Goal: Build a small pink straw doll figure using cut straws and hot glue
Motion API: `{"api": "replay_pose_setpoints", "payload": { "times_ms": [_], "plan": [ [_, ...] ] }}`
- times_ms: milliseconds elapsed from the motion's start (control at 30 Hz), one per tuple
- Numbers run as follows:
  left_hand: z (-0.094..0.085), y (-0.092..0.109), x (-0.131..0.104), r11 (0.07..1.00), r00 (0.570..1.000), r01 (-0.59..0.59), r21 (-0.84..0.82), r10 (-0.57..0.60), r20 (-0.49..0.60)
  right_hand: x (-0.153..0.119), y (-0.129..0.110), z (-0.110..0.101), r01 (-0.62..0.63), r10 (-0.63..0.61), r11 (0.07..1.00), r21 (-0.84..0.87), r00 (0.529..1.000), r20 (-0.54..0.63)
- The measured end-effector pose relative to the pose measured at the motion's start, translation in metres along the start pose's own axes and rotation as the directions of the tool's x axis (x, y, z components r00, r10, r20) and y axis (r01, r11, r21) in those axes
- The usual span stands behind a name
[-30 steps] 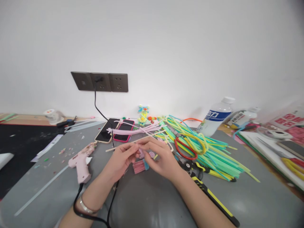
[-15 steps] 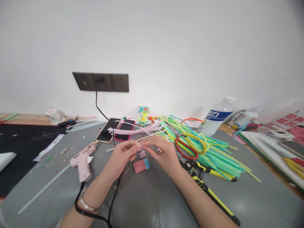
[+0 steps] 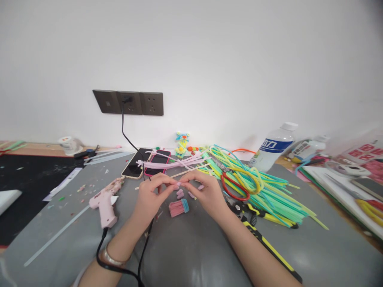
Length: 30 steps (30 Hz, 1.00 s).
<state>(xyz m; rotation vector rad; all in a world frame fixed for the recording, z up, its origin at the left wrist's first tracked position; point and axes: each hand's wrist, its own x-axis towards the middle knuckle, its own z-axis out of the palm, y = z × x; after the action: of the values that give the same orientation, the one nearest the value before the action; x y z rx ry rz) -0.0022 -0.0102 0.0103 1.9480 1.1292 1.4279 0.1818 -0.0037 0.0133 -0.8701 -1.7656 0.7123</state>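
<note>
Thumb and forefinger of my left hand (image 3: 155,195) and of my right hand (image 3: 203,191) meet in a pinch over the grey mat. Between the fingertips shows a small pale-purple piece of pipe cleaner (image 3: 178,184), mostly covered. Just below, on the mat, lie a curled purple pipe-cleaner piece (image 3: 180,194) and a pink fuzzy bundle with a blue band (image 3: 178,207). Another small purple piece (image 3: 200,187) shows by my right fingers. Beyond my hands, long pale-purple pipe cleaners (image 3: 176,162) lie across two phones (image 3: 157,162).
A pink glue gun (image 3: 104,201) with its black cord lies left. Green and yellow pipe cleaners (image 3: 278,195), red-handled scissors (image 3: 235,187) and yellow-black pliers (image 3: 263,239) are on the right. Behind stand a bottle (image 3: 273,147) and a small fuzzy figure (image 3: 182,144).
My fingers have shifted slightly around the small purple piece, the left hand's fingers now straighter. The curled purple piece shows more clearly. The other things stay where they were.
</note>
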Motion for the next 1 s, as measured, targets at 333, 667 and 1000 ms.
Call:
{"api": "replay_pose_setpoints", "payload": {
  "times_ms": [333, 667, 1000],
  "plan": [
    [0.002, 0.003, 0.001, 0.981, 0.987, 0.160, -0.108, -0.156, 0.045, 0.000, -0.001, 0.003, -0.088, 0.089, 0.996, 0.023, 0.995, -0.049],
    [-0.003, 0.001, 0.003, 0.987, 0.980, 0.159, 0.028, -0.161, 0.117, 0.000, 0.000, 0.002, -0.083, 0.082, 0.997, 0.004, 0.995, 0.047],
    [-0.013, -0.028, 0.007, 0.934, 0.936, 0.237, 0.266, -0.293, 0.195, 0.001, 0.023, -0.008, -0.074, 0.070, 0.963, -0.261, 0.997, -0.026]
  ]
}}
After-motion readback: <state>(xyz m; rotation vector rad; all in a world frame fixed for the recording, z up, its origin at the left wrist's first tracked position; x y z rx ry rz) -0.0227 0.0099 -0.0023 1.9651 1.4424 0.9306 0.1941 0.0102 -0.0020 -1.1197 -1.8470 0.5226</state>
